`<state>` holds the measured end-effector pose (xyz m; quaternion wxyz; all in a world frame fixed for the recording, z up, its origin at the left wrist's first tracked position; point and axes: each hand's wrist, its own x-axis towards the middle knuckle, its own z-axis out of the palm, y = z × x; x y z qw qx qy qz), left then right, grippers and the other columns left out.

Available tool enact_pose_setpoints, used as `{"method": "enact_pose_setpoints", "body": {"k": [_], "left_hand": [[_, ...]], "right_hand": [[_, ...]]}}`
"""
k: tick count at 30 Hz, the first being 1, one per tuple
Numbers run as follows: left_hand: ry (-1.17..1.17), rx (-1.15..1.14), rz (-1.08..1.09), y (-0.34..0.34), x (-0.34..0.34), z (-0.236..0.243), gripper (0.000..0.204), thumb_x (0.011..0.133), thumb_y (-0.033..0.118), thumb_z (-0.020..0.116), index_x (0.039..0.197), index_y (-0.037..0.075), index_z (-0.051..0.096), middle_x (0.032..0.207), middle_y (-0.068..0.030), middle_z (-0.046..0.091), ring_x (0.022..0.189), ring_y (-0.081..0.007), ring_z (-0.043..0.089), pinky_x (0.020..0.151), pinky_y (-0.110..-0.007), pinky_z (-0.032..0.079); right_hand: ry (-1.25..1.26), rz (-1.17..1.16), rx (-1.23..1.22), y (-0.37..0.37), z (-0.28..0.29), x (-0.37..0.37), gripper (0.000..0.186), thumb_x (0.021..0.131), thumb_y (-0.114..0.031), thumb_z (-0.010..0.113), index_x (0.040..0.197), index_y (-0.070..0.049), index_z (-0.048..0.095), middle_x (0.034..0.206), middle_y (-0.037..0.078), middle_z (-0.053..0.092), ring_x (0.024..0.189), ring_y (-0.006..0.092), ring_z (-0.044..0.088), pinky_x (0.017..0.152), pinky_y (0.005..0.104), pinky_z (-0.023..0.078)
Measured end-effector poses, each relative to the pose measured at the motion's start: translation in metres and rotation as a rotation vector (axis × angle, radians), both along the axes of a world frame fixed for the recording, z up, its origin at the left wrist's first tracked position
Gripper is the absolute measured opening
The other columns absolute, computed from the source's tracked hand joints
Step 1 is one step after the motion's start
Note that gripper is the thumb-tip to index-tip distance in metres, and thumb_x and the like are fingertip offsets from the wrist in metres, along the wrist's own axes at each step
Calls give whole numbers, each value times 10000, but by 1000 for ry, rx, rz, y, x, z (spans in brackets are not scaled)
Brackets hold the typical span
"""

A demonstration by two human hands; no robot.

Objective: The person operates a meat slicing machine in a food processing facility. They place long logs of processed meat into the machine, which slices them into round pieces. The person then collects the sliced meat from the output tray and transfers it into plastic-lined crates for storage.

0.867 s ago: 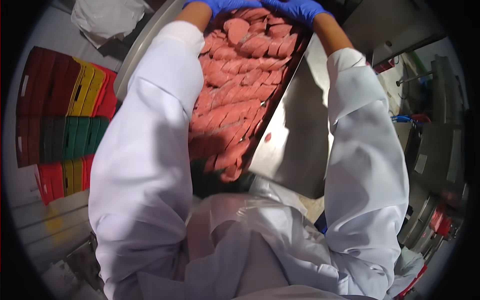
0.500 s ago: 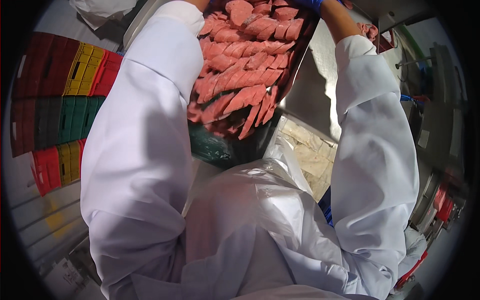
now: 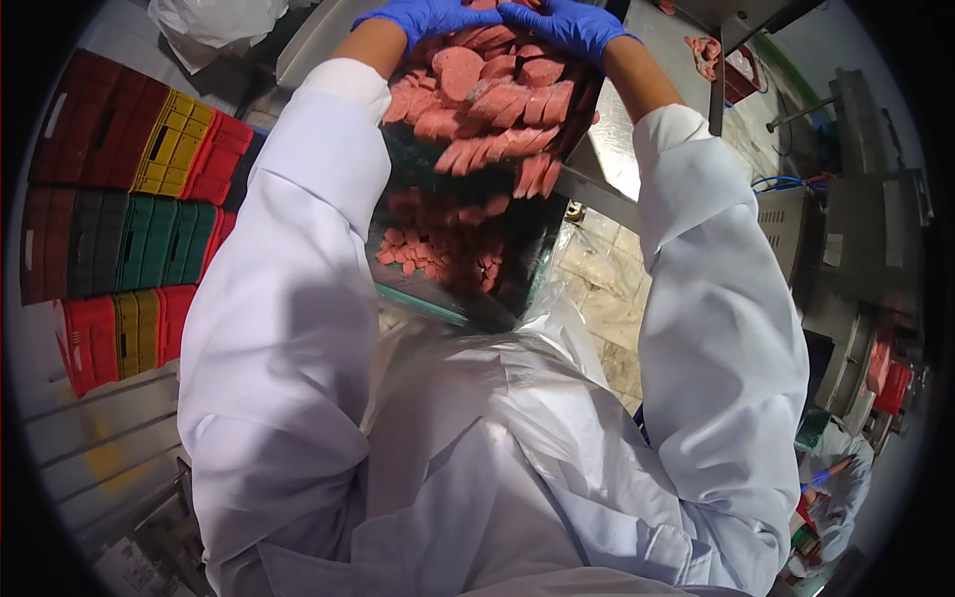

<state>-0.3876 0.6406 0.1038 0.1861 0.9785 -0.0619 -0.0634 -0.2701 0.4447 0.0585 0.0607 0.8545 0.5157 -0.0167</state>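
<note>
At the top of the head view my left hand [image 3: 433, 16], in a blue glove, lies against the far side of a heap of pink sausage slices [image 3: 497, 95]. My right hand [image 3: 575, 28], also blue-gloved, meets it from the other side, fingertips nearly touching. Both hands have their fingers stretched out along the slices rather than wrapped round them. Nearer to me, a dark green crate [image 3: 423, 306] holds more slices [image 3: 438, 254], lying deeper in shadow. Some slices at the heap's near edge look blurred.
Stacked red, yellow and green crates [image 3: 159, 234] stand at the left. A white bag [image 3: 219, 25] lies at the upper left. Right of the heap is a metal table [image 3: 612, 149], with meat scraps [image 3: 704, 55] beyond. A co-worker's sleeve [image 3: 841, 497] shows at the lower right.
Both hands have come nearer to me and into full view. The heap of slices has shrunk at its near side, and slices now show down in the dark green crate.
</note>
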Motion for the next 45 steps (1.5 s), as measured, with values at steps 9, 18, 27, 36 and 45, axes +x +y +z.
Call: {"method": "enact_pose_setpoints", "body": {"k": [9,18,27,36,45], "left_hand": [[-41,53,87,26,-19,-11,772,739,734,568,1360,280,505,1235,-213,568,1155,-376,555,985,-457,433],[-115,84,-2,24,-107,10,785,703,619,685,1337,186,521,1263,-199,520,1159,-380,523,976,-447,441],[-350,65,-104,31,-211,-19,760,698,494,769,1316,121,532,1340,-167,462,1222,-350,475,1022,-417,408],[-286,-140,-92,3,-322,-103,265,656,170,683,877,71,576,899,-150,542,853,-360,528,764,-444,452],[297,41,-140,-86,-442,-298,473,680,189,714,1142,130,627,1058,-140,647,966,-325,621,831,-461,484]], "right_hand": [[398,-367,250,3,45,-69,1039,689,-913,330,1466,-224,338,1343,167,542,1252,372,499,1055,517,339],[436,-455,290,7,68,-167,956,667,-898,392,1413,-300,399,1219,110,639,1125,373,599,940,538,407],[158,-413,366,9,34,-281,781,732,-651,613,1389,-274,424,1274,240,529,1118,464,532,932,633,341],[182,-217,724,-8,35,-292,620,816,-475,612,1344,-174,490,1217,244,550,1084,427,547,879,555,458],[440,-104,584,0,-6,-277,576,889,-445,594,1372,-154,475,1330,284,475,1251,454,441,1034,465,390]]}}
